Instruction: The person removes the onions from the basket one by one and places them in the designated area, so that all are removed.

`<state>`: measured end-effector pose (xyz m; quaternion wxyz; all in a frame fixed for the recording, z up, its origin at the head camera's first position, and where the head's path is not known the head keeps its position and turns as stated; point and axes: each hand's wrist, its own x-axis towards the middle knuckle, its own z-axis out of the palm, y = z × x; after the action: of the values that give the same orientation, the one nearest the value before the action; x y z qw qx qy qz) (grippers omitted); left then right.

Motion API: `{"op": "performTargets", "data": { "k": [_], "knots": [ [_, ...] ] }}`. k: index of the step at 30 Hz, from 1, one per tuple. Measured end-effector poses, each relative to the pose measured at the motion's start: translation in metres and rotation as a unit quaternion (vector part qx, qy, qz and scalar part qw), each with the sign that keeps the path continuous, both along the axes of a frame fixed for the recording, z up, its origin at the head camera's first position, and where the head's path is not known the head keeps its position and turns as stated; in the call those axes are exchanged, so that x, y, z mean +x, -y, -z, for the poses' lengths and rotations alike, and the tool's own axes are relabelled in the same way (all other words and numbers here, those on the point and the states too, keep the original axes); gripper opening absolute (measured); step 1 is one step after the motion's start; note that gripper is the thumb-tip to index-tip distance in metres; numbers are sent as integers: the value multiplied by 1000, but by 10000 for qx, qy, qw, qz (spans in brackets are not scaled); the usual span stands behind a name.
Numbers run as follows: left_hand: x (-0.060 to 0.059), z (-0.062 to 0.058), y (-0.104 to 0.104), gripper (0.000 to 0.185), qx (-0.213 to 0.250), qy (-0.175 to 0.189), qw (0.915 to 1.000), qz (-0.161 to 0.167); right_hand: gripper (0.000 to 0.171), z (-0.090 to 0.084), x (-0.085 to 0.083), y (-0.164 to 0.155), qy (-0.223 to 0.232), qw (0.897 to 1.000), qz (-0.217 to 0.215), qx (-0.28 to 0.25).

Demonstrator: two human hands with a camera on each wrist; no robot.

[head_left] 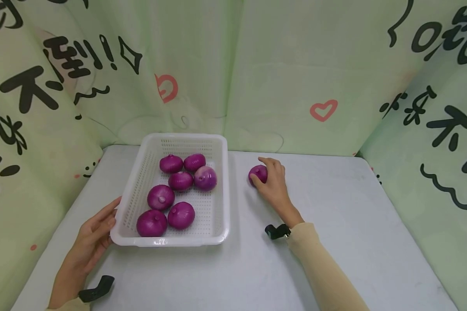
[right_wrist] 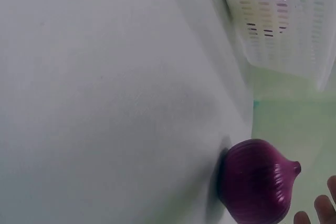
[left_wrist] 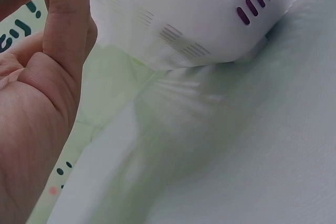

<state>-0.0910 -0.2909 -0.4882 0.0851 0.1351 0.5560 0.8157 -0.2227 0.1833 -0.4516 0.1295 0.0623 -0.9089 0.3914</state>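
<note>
A pale grey table (head_left: pixel 334 242) filled the lower part of the head view, hemmed on its far side and both flanks by green curtains (head_left: pixel 272 65) printed with black characters and red hearts. The right half of the tabletop lay bare, from the centre of the frame out to the right curtain, and a strip of table also stayed free along the bottom of the frame below the basket.

A white perforated basket (head_left: pixel 220 190) sat left of centre, its long sides running away from the viewer. It held seven red onions (head_left: pixel 180 214): four bunched toward the far end, three nearer the front rim. An eighth red onion, the loose onion (head_left: pixel 257 172), rested on the table just right of the basket's far right corner, apart from the basket wall.

The right hand (head_left: pixel 273 185) lay over the loose onion from the right, its fingers curled around it and the thumb against its near side. In the right wrist view the loose onion (right_wrist: pixel 257 181) sat on the table at the lower right, with fingertips (right_wrist: pixel 326 208) showing just beside it.

The left hand (head_left: pixel 93 239) sat at the lower left, fingers extended and resting against the basket's near left corner. In the left wrist view the straight fingers (left_wrist: pixel 65 19) stood against the basket wall (left_wrist: pixel 173 19).

Two black wrist mounts showed, one at each wrist (head_left: pixel 277 231).
</note>
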Motion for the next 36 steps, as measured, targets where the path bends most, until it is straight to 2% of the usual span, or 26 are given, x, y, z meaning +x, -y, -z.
{"op": "performTargets", "data": {
  "k": [12, 19, 22, 31, 36],
  "knots": [
    [0, -1, 0, 55, -39, -15, 10000, 3, 54, -18, 4, 20, -441, 9964, -720, -18],
    [-1, -2, 1, 55, -33, 48, 10000, 1, 56, -28, 3, 34, -791, 9899, -1152, 225],
    [-1, -3, 1, 55, -42, 62, 10000, -6, 57, -32, 2, 39, -763, 9866, -1392, 384],
    [-1, -2, 0, 54, -69, 124, 9999, -53, 60, -44, -7, 57, -728, 9665, -2236, 1028],
    [0, -2, 0, 55, -145, 191, 9997, -63, 63, -51, -11, 66, -396, 9540, -2683, 1278]
  ]
}}
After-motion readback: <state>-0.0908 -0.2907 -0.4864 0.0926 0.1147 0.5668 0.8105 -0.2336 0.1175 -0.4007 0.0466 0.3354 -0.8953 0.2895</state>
